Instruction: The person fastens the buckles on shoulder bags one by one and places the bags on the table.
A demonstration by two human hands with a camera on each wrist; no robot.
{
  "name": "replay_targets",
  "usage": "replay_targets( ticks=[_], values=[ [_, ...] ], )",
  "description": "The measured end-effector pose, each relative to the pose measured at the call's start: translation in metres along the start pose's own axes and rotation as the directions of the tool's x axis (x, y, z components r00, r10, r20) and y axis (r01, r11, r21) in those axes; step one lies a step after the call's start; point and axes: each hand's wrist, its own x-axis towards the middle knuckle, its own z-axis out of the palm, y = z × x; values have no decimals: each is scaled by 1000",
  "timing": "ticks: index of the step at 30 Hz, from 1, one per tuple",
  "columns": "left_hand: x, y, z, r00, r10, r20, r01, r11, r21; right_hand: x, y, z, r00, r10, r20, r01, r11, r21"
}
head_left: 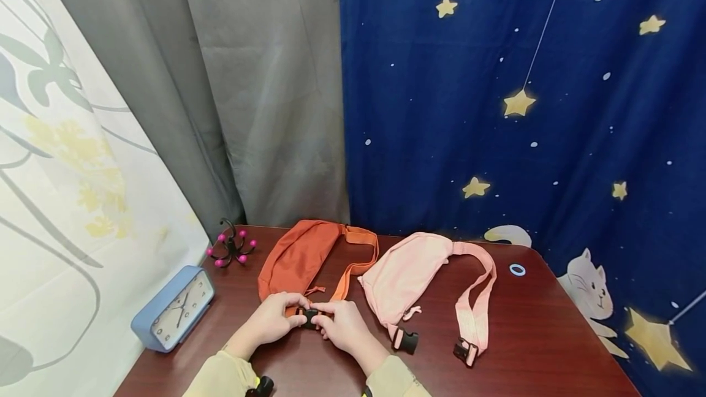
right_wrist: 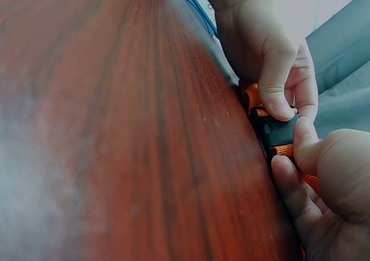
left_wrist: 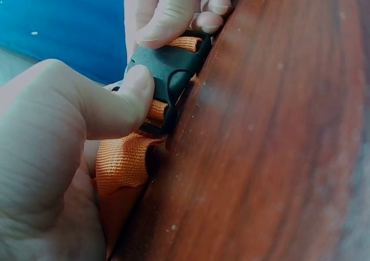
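Both hands meet at a black side-release buckle [left_wrist: 165,64] on the orange strap of a rust-orange waist bag [head_left: 300,256]. Its two halves sit joined, with orange webbing [left_wrist: 122,162] threaded through each end. My left hand [head_left: 277,318] pinches one end, thumb on top and fingers beneath. At the other end my right hand [head_left: 344,325] pinches the buckle, its thumb lying across the upper face. Behind the hands the bag lies flat, its strap looping out to the right. Part of the buckle is hidden under the thumbs.
To the right lies a pink waist bag [head_left: 405,274] with its black buckle halves [head_left: 406,341] apart. A blue clock [head_left: 175,308] stands at the left, near a black hook-like object with pink balls [head_left: 231,245]. A light-blue ring [head_left: 517,269] lies far right on the table [head_left: 529,323].
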Motion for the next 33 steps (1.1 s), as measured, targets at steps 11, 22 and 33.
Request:
replay_targets(
  ticks=[11, 22, 33],
  values=[
    [-1, 0, -3, 1000, 6, 18, -6, 1000, -5, -2, 2, 4, 1000, 9, -20, -9, 1000, -8],
    [-2, 0, -2, 998, 66, 7, -66, 997, -26, -4, 6, 6, 999, 5, -36, -5, 1000, -9],
    [-2, -5, -3, 992, 122, 5, -122, 992, -42, -7, -2, 2, 998, -30, -50, 26, 996, -86]
  ],
)
